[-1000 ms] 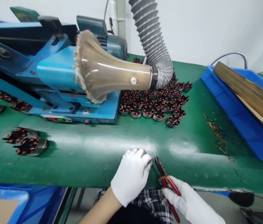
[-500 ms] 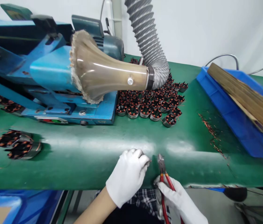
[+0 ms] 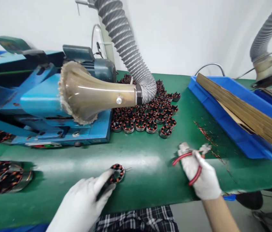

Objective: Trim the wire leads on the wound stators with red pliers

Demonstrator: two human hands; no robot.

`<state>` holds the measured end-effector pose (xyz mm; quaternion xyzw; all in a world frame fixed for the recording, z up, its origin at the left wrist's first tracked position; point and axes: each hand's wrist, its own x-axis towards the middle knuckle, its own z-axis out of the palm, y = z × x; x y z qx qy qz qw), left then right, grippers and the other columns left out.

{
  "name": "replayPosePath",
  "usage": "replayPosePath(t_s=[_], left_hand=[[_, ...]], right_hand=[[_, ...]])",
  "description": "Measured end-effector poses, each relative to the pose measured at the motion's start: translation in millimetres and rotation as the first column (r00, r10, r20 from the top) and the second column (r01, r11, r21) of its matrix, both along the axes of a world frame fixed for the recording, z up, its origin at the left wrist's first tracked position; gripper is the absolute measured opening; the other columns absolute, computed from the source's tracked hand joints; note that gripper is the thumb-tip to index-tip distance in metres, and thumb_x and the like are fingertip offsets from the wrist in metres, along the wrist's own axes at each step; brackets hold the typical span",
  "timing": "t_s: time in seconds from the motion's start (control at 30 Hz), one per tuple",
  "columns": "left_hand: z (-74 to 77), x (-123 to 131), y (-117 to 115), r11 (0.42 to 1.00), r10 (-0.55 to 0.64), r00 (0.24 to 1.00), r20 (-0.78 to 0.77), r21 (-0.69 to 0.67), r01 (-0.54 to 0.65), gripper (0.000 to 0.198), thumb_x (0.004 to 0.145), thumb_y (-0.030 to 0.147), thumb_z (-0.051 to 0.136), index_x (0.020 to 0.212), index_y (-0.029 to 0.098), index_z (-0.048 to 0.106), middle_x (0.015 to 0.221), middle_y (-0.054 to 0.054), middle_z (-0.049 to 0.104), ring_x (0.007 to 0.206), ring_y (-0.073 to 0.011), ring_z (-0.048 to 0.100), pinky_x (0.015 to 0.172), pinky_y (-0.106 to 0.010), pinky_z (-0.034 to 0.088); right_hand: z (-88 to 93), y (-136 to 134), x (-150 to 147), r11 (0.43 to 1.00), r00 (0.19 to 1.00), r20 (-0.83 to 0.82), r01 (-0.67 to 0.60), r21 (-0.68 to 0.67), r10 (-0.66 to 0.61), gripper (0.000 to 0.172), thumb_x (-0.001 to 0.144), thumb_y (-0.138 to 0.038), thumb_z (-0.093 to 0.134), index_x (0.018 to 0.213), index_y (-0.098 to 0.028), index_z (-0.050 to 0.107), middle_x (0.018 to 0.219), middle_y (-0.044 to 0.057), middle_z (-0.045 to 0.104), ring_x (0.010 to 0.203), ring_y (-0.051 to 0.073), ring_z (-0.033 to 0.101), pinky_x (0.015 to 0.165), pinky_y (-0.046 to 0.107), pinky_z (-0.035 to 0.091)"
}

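My left hand [image 3: 85,196], in a white glove, grips a copper-wound motor stator [image 3: 120,172] at its left side, low over the green bench or touching it; I cannot tell which. A loose wire end sticks out from the stator's right edge. To the right, my gloved right hand [image 3: 202,175] is closed around red-handled wire cutters [image 3: 195,175]. The cutters' jaws point right, blurred by motion, close to a scatter of copper wire clippings [image 3: 204,132]. At the bench's left stand stacked stators [image 3: 10,178] with black insulation.
A blue machine [image 3: 41,103] with a tan funnel hood [image 3: 97,93] and grey hose [image 3: 126,42] fills the left back. Beside it stand several rows of stators [image 3: 140,124]. A blue tray [image 3: 232,138] holding cardboard strips [image 3: 244,109] lies at right.
My hands have moved apart: the left went left, bringing the stator into plain view, and the right went right and forward with the cutters, now turned sideways. The camera view has shifted.
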<state>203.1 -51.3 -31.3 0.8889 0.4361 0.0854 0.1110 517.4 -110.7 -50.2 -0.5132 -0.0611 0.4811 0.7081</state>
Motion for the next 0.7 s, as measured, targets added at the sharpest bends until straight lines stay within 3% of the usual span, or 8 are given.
replayPosePath(t_s=[0.07,0.13,0.2,0.27,0.33,0.4,0.57,0.7], left_hand=[[-5.1,12,2,0.998,0.006,0.995,-0.098,-0.054,-0.012,0.025,0.086,0.029,0.044,0.108,0.024,0.054,0.075,-0.002,0.067,0.063,-0.0199,0.062,0.06,-0.029,0.044],[-6.7,33,13,0.995,0.031,0.991,-0.131,-0.092,-0.043,0.022,0.086,0.028,0.044,0.103,0.024,0.057,0.075,-0.003,0.067,0.067,-0.0212,0.063,0.063,-0.03,0.043],[-5.5,58,32,0.979,0.103,0.989,-0.109,-0.167,-0.121,0.022,0.086,0.03,0.044,0.103,0.025,0.057,0.078,-0.004,0.068,0.071,-0.0226,0.063,0.065,-0.03,0.043],[-4.0,82,54,0.942,0.223,0.975,-0.006,-0.258,-0.217,0.026,0.085,0.033,0.045,0.106,0.024,0.056,0.087,-0.007,0.069,0.08,-0.0242,0.063,0.071,-0.032,0.043],[-4.1,103,72,0.931,0.252,0.966,0.059,-0.287,-0.226,0.031,0.085,0.036,0.044,0.113,0.025,0.052,0.096,-0.006,0.067,0.087,-0.0217,0.063,0.074,-0.029,0.044],[-5.6,118,82,0.93,0.24,0.965,0.107,-0.309,-0.197,0.034,0.085,0.036,0.044,0.117,0.027,0.049,0.101,-0.003,0.066,0.09,-0.0193,0.062,0.076,-0.027,0.044],[-6.4,121,64,0.942,0.217,0.961,0.17,-0.297,-0.16,0.058,0.077,0.035,0.054,0.13,0.024,0.034,0.109,-0.005,0.061,0.097,-0.0233,0.058,0.082,-0.032,0.044],[-5.2,78,28,0.961,0.158,0.957,0.242,-0.259,-0.093,0.053,0.078,0.034,0.053,0.128,0.025,0.036,0.11,-0.003,0.059,0.097,-0.021,0.056,0.084,-0.032,0.043]], right_hand=[[10.2,1,32,0.989,0.951,0.291,0.13,-0.068,-0.106,0.024,0.073,-0.04,0.056,0.087,-0.02,0.057,0.101,0.007,0.062,0.099,0.02,0.056,0.089,0.037,0.043],[17.5,2,47,0.953,0.782,0.623,0.2,-0.228,-0.015,0.029,0.074,-0.047,0.052,0.083,-0.02,0.057,0.088,0.007,0.064,0.082,0.022,0.06,0.074,0.035,0.048],[15.8,2,46,0.88,0.492,0.825,0.216,-0.424,0.277,0.032,0.075,-0.05,0.049,0.08,-0.02,0.057,0.074,0.005,0.064,0.066,0.022,0.059,0.059,0.032,0.046],[4.4,5,37,0.81,0.129,0.838,0.216,-0.546,0.531,0.032,0.075,-0.049,0.049,0.079,-0.02,0.058,0.068,0.005,0.062,0.061,0.022,0.057,0.055,0.031,0.043],[-11.0,9,28,0.801,-0.198,0.78,0.228,-0.553,0.594,0.033,0.077,-0.048,0.047,0.081,-0.019,0.06,0.073,0.007,0.062,0.065,0.024,0.057,0.059,0.033,0.042],[-22.7,13,23,0.83,-0.392,0.732,0.263,-0.491,0.557,0.037,0.079,-0.049,0.045,0.084,-0.016,0.061,0.076,0.01,0.062,0.067,0.025,0.056,0.061,0.033,0.041],[-26.6,14,28,0.867,-0.576,0.657,0.223,-0.446,0.487,0.038,0.081,-0.042,0.04,0.093,-0.016,0.065,0.088,0.014,0.062,0.073,0.027,0.056,0.063,0.035,0.043],[-32.3,10,45,0.897,-0.661,0.673,-0.002,-0.443,0.331,0.04,0.074,-0.02,0.033,0.094,-0.022,0.067,0.097,0.013,0.062,0.085,0.031,0.055,0.068,0.043,0.043]])
